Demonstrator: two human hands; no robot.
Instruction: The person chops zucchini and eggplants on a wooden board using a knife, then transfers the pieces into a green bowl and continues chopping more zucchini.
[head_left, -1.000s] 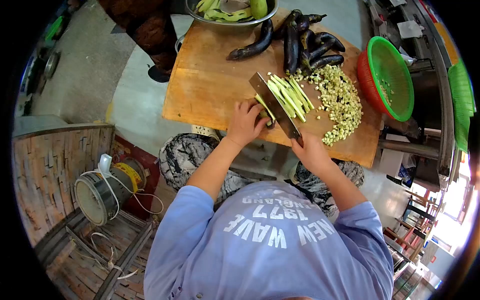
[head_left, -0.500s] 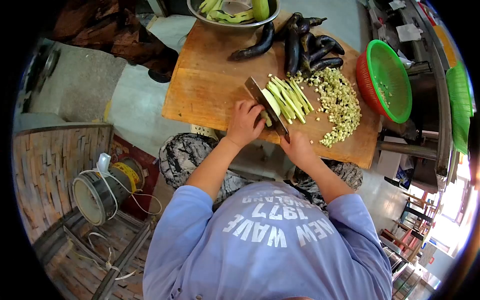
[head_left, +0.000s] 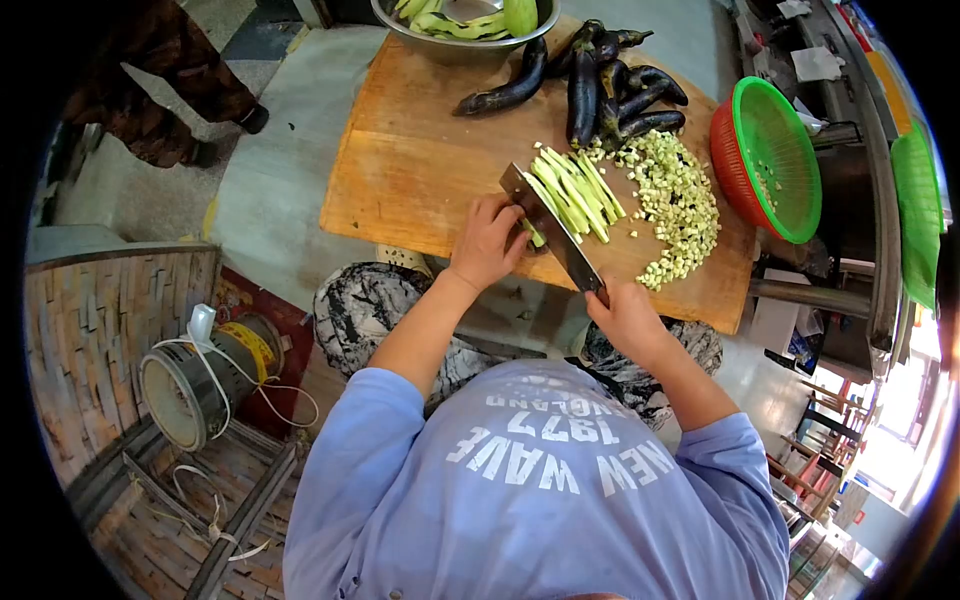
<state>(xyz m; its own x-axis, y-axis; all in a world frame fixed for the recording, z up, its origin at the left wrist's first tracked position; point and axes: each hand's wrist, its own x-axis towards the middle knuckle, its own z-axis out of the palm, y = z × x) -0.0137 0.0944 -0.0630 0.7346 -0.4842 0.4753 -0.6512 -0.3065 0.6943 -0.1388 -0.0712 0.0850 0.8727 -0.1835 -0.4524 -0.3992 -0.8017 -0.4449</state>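
My right hand is closed round the handle of a cleaver, whose blade runs diagonally over the near part of the wooden board. Left of the blade, my left hand has bent fingers on a pale green piece of peeled eggplant, mostly hidden by the fingers and blade. Pale green eggplant strips lie side by side just right of the blade. Farther right spreads a pile of small diced cubes. Several whole dark purple eggplants are heaped behind the strips.
A metal bowl with peeled eggplants stands at the board's far edge. Right of the board are a green colander and a red basket, nested together. Another person's legs are at the upper left. A cylindrical container stands at left.
The cleaver and my right hand have shifted right and slightly toward me. A wide pale slice beside the blade no longer shows. The other person's legs have moved left.
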